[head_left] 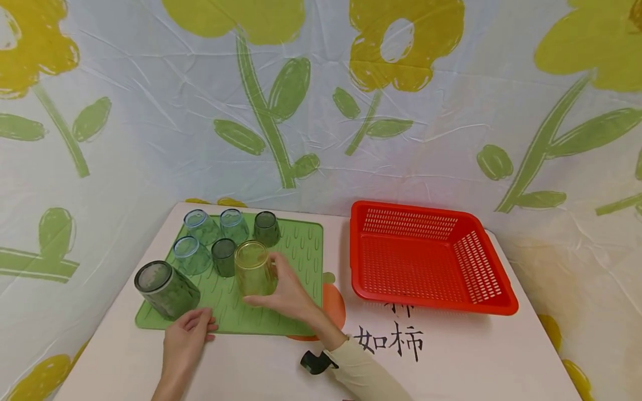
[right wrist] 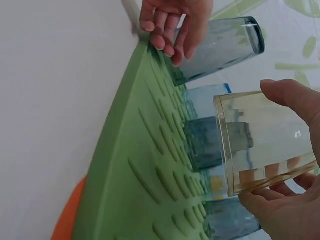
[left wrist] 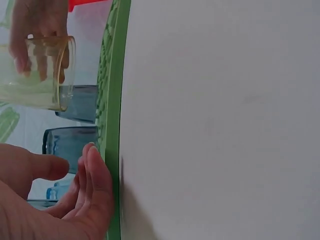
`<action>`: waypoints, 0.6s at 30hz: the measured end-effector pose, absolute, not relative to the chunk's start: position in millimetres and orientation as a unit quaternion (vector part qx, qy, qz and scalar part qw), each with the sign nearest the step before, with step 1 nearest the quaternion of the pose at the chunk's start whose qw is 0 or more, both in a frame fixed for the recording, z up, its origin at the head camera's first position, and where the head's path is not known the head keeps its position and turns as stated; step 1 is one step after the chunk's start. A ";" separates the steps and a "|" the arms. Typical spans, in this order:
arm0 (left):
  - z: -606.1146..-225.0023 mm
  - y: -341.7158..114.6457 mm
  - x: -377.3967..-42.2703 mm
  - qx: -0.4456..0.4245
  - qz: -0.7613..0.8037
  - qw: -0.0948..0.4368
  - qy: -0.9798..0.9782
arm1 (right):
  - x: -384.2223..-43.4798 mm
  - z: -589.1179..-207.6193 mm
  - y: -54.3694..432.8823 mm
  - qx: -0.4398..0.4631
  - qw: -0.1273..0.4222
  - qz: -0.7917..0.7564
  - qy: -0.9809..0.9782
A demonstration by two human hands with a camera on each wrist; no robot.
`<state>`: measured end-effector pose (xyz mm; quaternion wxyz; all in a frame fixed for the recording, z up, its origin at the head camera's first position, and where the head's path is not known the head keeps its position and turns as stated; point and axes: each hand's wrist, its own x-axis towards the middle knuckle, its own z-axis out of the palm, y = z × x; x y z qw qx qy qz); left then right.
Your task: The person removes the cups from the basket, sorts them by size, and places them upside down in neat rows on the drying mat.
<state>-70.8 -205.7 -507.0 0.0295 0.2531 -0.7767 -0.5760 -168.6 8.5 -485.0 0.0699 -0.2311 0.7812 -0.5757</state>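
My right hand [head_left: 285,287] grips a yellow glass tumbler [head_left: 252,273], thumb on one side and fingers round the other. In the right wrist view the tumbler [right wrist: 270,135] hangs a little off the green drying mat [right wrist: 125,175]. My left hand [head_left: 186,334] is at the mat's front left edge with fingers loosely bent, holding nothing. Just beyond it stands a large dark green-grey glass [head_left: 173,292]. Two small dark glasses [head_left: 223,257] and several pale blue-rimmed glasses [head_left: 192,257] stand behind on the mat.
To the right of the mat sits a red perforated plastic basket [head_left: 433,303]. The white table covering [head_left: 466,362] bears black characters and an orange print, partly hidden by the mat and right arm. A flower-patterned cloth [head_left: 321,111] hangs behind the table.
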 end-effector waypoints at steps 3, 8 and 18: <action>-509.6 -208.4 -67.4 0.259 -0.571 0.034 -0.778 | -167.7 -487.0 1.9 -0.237 0.072 -0.571 0.783; -512.9 -211.2 -63.1 0.271 -0.569 0.040 -0.776 | -166.9 -491.8 -9.9 -0.250 0.070 -0.561 0.786; -516.6 -222.1 -55.8 0.296 -0.559 0.024 -0.774 | -163.3 -497.9 -31.6 -0.272 0.075 -0.547 0.788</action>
